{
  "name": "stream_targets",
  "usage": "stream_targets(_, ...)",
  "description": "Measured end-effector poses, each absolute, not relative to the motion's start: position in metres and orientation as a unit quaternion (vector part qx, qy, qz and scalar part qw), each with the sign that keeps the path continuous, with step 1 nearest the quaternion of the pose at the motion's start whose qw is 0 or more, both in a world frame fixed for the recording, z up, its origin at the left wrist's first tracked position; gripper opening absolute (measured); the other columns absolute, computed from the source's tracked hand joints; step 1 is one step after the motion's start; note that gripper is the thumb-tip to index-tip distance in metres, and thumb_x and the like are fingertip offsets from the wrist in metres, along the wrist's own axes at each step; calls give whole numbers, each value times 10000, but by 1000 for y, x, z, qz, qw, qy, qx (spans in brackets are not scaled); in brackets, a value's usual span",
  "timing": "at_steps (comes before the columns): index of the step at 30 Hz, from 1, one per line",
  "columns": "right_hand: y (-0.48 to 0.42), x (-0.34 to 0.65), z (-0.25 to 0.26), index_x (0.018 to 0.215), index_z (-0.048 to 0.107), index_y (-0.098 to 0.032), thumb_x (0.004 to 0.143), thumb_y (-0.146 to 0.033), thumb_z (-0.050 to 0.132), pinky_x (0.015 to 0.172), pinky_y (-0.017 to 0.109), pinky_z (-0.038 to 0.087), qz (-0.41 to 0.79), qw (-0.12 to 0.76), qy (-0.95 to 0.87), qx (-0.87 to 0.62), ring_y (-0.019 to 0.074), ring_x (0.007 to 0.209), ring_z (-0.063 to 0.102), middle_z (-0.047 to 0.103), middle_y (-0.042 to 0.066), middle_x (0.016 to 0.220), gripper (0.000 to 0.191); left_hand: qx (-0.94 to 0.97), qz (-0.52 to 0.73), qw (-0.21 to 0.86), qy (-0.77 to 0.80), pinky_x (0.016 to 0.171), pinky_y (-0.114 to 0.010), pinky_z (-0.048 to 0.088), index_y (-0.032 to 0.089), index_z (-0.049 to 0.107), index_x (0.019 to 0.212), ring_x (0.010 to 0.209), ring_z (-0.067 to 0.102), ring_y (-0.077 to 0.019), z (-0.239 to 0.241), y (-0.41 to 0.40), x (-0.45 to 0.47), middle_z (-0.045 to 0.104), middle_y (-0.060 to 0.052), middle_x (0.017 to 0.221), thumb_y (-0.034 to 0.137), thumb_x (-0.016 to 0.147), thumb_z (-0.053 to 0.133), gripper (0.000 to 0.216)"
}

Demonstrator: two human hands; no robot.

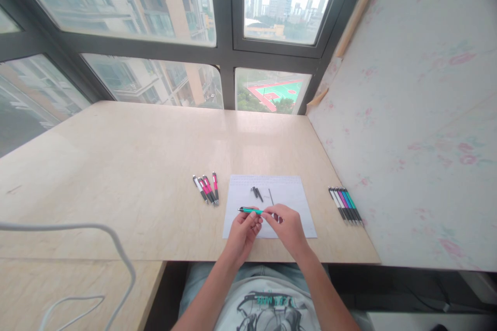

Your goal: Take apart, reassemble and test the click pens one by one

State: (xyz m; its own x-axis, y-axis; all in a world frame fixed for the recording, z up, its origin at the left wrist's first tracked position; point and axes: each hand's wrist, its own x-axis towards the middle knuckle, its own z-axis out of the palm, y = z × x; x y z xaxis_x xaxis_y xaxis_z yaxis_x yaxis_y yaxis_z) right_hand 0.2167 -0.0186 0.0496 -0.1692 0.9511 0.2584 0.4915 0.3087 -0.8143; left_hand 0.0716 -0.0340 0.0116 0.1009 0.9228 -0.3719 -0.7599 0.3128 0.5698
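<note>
A teal pen barrel [248, 210] with a dark clip end lies nearly level above the paper, its clip end pointing left. My left hand [244, 232] is closed around the barrel from below. The fingertips of my right hand [285, 225] pinch at the barrel's right end; whether a small part sits between them is hidden. Just beyond my hands, small black pen pieces [257, 194] rest on a white sheet of paper [236, 222] with writing along its top. A thin dark refill [271, 196] lies right of those pieces, its near end running behind my right hand.
Left of the paper lie several pink and white pens [207, 190]. A neat row of white, purple, blue and teal pens [345, 206] is by the right wall [419, 129]. A white cable [116, 240] loops at the front left of the wooden table [128, 176]. Windows stand behind.
</note>
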Motion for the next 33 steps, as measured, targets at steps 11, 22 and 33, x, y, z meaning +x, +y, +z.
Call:
stream_targets(11, -9, 237, 18, 1039, 671, -203, 865, -243, 562, 679, 283, 443, 121, 212, -682, -689, 200, 855, 627, 684, 56, 946, 209, 61, 597, 744, 294, 622, -167, 518, 118, 696, 918, 686, 608, -81, 10, -26, 66, 681, -63, 865, 154, 758, 777, 183)
stream_targets(22, 0, 215, 14, 1088, 619, -194, 889, -144, 522, 633, 275, 419, 68, 93, -704, -701, 230, 949, 614, 657, 102, 987, 227, -12, 590, 770, 243, 656, -168, 528, 136, 674, 929, 733, 599, -79, 4, -24, 61, 647, -46, 889, 154, 794, 740, 151)
stream_targets(33, 8, 212, 20, 916, 626, -168, 830, -88, 513, 577, 254, 377, 77, 98, -668, -733, 200, 805, 623, 656, 109, 903, 162, -13, 575, 790, 212, 669, -186, 499, 139, 662, 882, 683, 542, -68, 9, -29, 56, 609, -26, 833, 173, 766, 756, 153)
